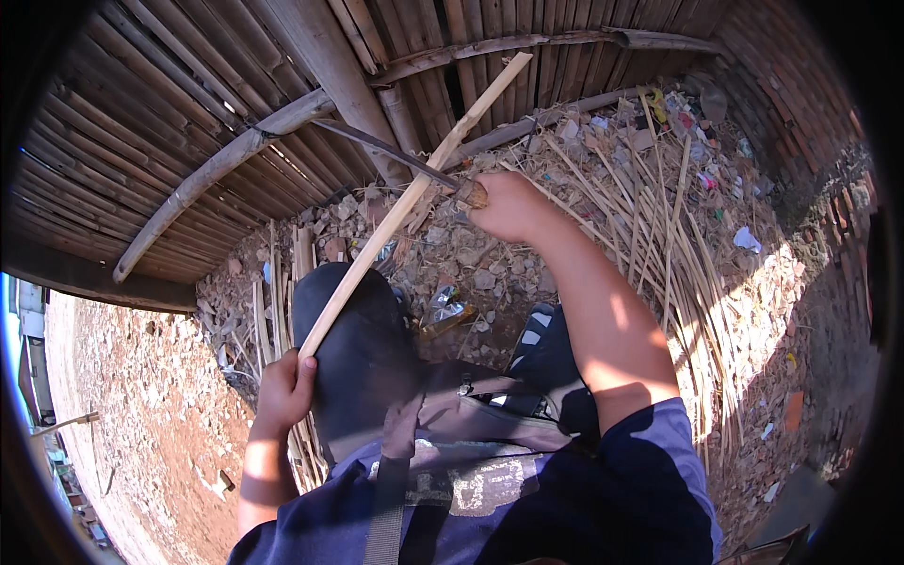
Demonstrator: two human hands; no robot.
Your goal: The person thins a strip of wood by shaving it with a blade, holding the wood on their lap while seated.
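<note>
Both grips are full: left hand [285, 391] holding a pale strip [384, 235], right hand [511, 206] a knife [377, 144], handle [474, 195] partly hidden.

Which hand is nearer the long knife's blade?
Right: the right hand holds the brown handle, behind the blade. The left hand is farther, holding the lower end of the pale stick.

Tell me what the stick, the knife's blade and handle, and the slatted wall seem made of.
Stick: raw wood or bamboo, pale, with a curled shaving at its edge.
Knife blade: probably metal, dull, being thin and dark.
Knife handle: likely unpolished wood, brown and rough-looking.
Slatted wall: weathered wood or bamboo, seemingly unpainted, grey-brown.
</note>
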